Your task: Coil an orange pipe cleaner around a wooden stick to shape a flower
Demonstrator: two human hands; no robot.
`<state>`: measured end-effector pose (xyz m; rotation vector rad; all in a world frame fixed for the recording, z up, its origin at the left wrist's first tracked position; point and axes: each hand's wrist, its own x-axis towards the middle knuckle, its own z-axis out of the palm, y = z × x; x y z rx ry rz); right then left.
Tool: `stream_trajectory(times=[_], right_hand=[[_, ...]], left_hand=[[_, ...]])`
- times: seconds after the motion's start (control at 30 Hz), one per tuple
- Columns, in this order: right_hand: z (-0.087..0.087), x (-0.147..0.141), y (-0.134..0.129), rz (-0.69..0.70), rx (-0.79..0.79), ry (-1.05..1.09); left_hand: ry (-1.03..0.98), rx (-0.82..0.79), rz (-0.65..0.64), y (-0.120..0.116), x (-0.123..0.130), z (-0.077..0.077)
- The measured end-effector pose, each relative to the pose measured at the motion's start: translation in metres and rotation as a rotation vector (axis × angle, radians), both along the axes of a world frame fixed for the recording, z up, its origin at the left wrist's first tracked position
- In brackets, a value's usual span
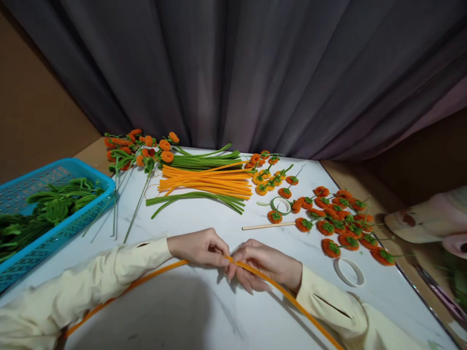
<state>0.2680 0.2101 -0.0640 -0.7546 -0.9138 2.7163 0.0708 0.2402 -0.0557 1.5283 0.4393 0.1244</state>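
Note:
My left hand (204, 249) and my right hand (262, 262) meet near the front middle of the white table. Both are closed, fingertips pinching a long orange pipe cleaner (288, 294) at its middle. One half of it curves down to the left under my sleeve, the other down to the right past my right wrist. Beyond my hands lies a bundle of orange pipe cleaners (204, 179). Green pipe cleaners (199, 196) lie in front of that bundle, and a further green bundle (207, 159) is behind it.
A blue basket (105, 187) of green leaf pieces stands left. Orange pipe-cleaner flowers (164, 145) lie at the back left; several small orange pumpkin shapes (331, 248) spread right. Around them are a green-edged tape roll (280, 205), a white tape roll (349, 272) and a wooden stick (268, 226).

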Motion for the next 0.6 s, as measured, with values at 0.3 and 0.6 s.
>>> stream_trajectory(times=[0.3, 0.6], right_hand=[[-0.0033, 0.0004, 0.0007, 0.019, 0.011, -0.030], [-0.0063, 0.0010, -0.0005, 0.019, 0.030, -0.020]], left_hand=[[-0.004, -0.265, -0.019, -0.0004, -0.0007, 0.0063], [-0.017, -0.281, -0.028, 0.0002, -0.0002, 0.0062]])
